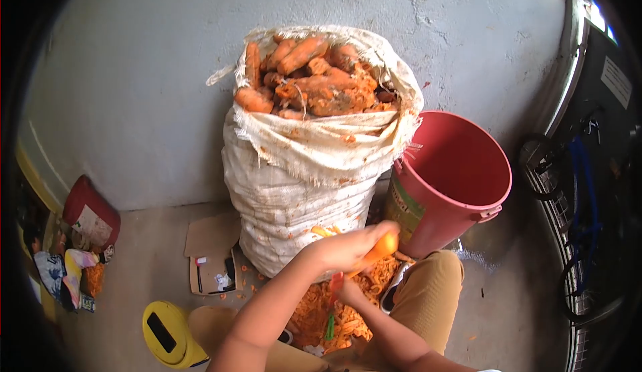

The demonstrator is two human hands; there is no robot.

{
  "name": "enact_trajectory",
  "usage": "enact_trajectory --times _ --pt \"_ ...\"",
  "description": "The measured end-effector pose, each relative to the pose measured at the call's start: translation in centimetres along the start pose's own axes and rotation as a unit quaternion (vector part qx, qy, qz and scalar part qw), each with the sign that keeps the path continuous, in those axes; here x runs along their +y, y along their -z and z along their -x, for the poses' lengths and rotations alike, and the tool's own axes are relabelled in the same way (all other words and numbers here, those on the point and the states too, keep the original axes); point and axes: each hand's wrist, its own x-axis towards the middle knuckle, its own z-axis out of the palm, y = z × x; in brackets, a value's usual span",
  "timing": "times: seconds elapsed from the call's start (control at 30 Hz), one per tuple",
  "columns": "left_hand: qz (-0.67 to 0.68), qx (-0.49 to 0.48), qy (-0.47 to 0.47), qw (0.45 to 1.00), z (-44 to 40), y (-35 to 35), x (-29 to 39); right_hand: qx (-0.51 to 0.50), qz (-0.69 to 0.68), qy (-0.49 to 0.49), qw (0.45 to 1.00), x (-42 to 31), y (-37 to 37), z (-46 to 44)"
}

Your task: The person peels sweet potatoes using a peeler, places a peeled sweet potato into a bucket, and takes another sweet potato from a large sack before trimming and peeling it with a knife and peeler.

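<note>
My left hand (358, 243) is closed around a peeled, bright orange carrot (385, 245), held above a heap of carrot peelings (314, 308). Just below it, my right hand (348, 293) grips a red peeler (336, 284); its blade is too small to make out. The peelings lie on the floor between my legs. A green-handled tool (330, 326) rests on them. Behind my hands stands a tall white woven sack (301, 185) with its rim rolled down. Rough, unpeeled carrots (307, 71) fill it to the top.
A large red bucket (461, 215) stands right of the sack. A shallow cardboard box (212, 238) with small items lies left. A phone (161, 332) rests on a yellow container (190, 355). Farther left are a dark red container (92, 211) and packets; a bicycle (582, 205) is right.
</note>
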Motion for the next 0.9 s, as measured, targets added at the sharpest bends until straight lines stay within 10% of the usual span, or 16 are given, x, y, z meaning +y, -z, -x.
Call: enact_trajectory --times 0.17,0.43,0.73,0.9 --pt "-0.105 0.33 -0.161 0.924 -11.4 3.0 3.2 -0.051 -0.016 0.033 0.998 -6.1 2.3 3.6" --pt "-0.322 0.404 -0.264 0.815 -13.0 7.5 4.5 0.009 0.033 0.162 0.986 -10.6 9.2 1.9" --pt "-0.464 0.513 -0.103 0.715 -4.0 21.9 6.1 -0.335 0.302 0.236 0.86 -9.8 13.9 1.0" --pt "-0.518 0.495 0.064 0.695 1.6 30.8 2.1 -0.35 0.295 0.116 0.882 -11.3 15.1 -0.6"
